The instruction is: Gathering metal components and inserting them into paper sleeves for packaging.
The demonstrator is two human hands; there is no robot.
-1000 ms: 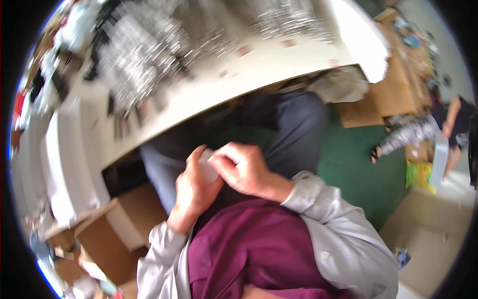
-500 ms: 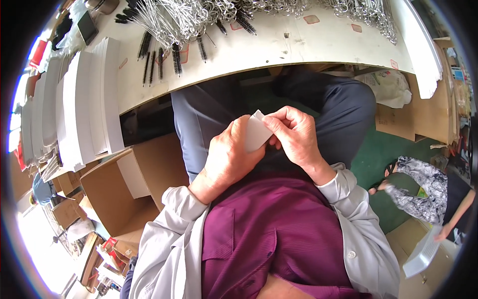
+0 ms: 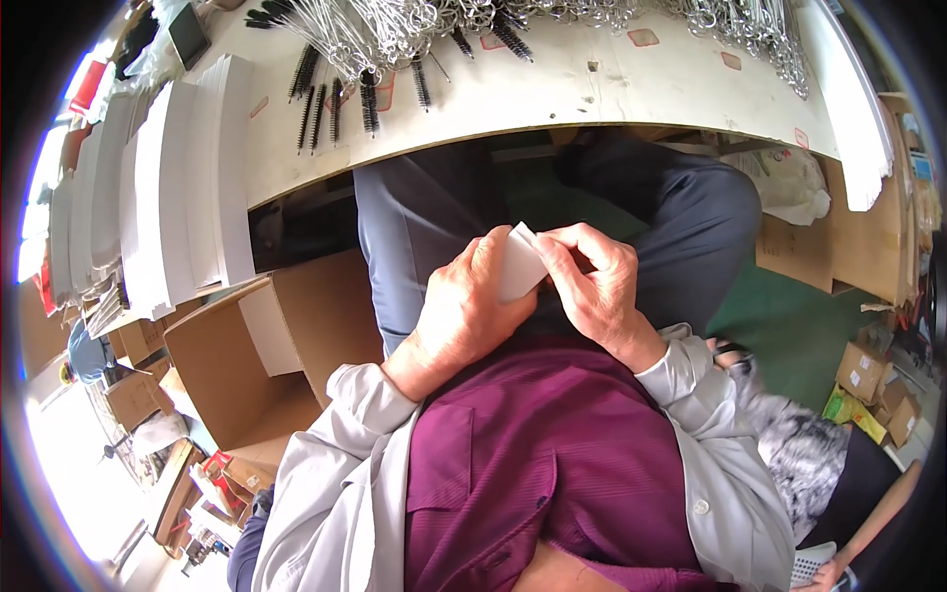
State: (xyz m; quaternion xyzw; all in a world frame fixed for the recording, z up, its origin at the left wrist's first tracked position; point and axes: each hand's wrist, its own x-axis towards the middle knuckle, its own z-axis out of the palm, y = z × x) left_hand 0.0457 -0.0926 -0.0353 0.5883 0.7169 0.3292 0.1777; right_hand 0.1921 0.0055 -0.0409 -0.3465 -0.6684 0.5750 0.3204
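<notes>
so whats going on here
A seated person holds a small white folded card over their lap, with the left hand and the right hand both gripping it. In front of them, a white table carries wire-handled bottle brushes and stacks of white card sheets. An open cardboard box sits by their left knee.

Small packing workshop: table point(image 3: 612, 94) at 12 o'clock carries wire brushes point(image 3: 367, 99); white card stacks point(image 3: 187, 187) and cardboard boxes point(image 3: 286, 345) at 9 o'clock.
</notes>
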